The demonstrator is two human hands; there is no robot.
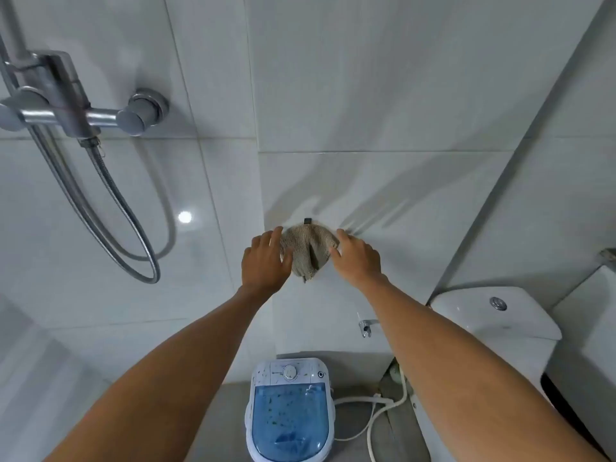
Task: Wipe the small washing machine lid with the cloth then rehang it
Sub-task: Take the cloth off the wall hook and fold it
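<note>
A beige knitted cloth (308,251) hangs from a small dark hook (307,221) on the white tiled wall. My left hand (266,261) touches the cloth's left edge with fingers spread. My right hand (356,258) rests against its right edge, fingers also apart. Neither hand visibly grips the cloth. Far below, on the floor, stands the small washing machine (289,408). Its blue see-through lid (289,418) is speckled with small bits of dirt, and its white control panel has a dial.
A chrome shower mixer (76,111) with a looping hose (133,228) is mounted at the left. A white toilet cistern (493,315) stands at the right. A small tap (366,326) and white hoses (376,411) sit beside the machine.
</note>
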